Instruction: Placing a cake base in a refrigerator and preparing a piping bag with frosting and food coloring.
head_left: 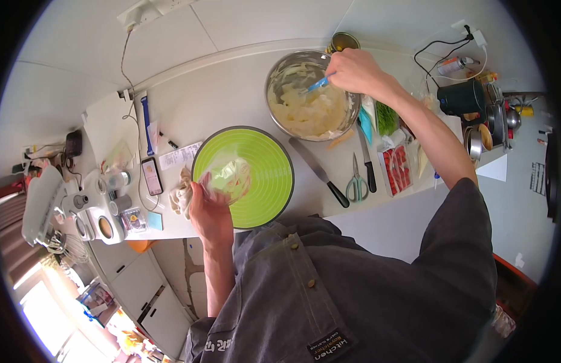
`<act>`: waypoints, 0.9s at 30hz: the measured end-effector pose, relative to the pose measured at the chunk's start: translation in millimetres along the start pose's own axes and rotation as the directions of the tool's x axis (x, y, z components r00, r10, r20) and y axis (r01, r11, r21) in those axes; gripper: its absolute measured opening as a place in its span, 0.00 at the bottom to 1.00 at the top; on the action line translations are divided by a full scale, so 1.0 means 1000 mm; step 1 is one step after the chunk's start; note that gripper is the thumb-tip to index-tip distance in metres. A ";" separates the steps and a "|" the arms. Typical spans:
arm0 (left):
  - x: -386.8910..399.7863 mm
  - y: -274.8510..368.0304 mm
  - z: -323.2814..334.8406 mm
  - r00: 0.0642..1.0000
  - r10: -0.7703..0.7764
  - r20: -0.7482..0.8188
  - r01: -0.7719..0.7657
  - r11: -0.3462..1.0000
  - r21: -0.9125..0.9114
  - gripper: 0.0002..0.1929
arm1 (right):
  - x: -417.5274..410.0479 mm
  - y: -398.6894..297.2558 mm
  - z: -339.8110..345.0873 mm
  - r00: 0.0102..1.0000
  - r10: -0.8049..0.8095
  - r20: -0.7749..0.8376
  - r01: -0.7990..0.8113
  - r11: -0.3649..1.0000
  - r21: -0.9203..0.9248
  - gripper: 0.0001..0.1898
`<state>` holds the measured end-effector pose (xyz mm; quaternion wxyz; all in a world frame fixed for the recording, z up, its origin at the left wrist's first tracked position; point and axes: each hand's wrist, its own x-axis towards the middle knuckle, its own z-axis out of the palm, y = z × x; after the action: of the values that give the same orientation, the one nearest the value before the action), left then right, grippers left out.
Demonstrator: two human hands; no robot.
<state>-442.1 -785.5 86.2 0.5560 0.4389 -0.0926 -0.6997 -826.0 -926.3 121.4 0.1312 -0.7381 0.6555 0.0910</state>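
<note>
My right hand (358, 69) grips a blue-handled utensil (319, 83) over the far right rim of a large metal mixing bowl (269, 109). The utensil's lower end reaches down to pale yellow cream (303, 111), which also smears the bowl's walls. My left hand (211, 211) is closed around a clear plastic bag or cup (230, 179) with pinkish print; I cannot tell which. It is held above the left part of a round green turntable (272, 156) marked with rings. A crumpled beige cloth (180, 193) lies by my left hand.
Right of the turntable lie a palette knife (310, 159), scissors (355, 187), another knife (367, 161) and a box of strawberries (397, 169). An open can (345, 41) stands behind the bowl. Leftward are a phone (152, 176), a charging cable (138, 122) and a stand mixer (44, 204).
</note>
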 end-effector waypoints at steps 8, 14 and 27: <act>0.013 -0.007 0.005 0.999 -0.035 -0.007 0.035 0.999 0.024 0.21 | -0.049 0.018 0.008 0.954 -0.256 -0.155 0.196 0.925 -0.325 0.13; 0.016 -0.007 0.008 0.996 -0.083 0.021 0.083 0.997 0.006 0.22 | -0.108 0.013 -0.005 0.996 -0.078 0.047 0.087 0.974 -0.209 0.15; 0.025 -0.008 0.003 0.992 -0.112 0.056 0.111 0.994 0.018 0.22 | -0.138 -0.005 -0.015 0.944 -0.069 -0.323 0.016 0.987 -0.163 0.17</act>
<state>-449.9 -804.9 70.6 0.5099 0.4277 -0.0889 -0.7411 -838.8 -800.7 178.1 -0.0363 -0.7651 0.6427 0.0159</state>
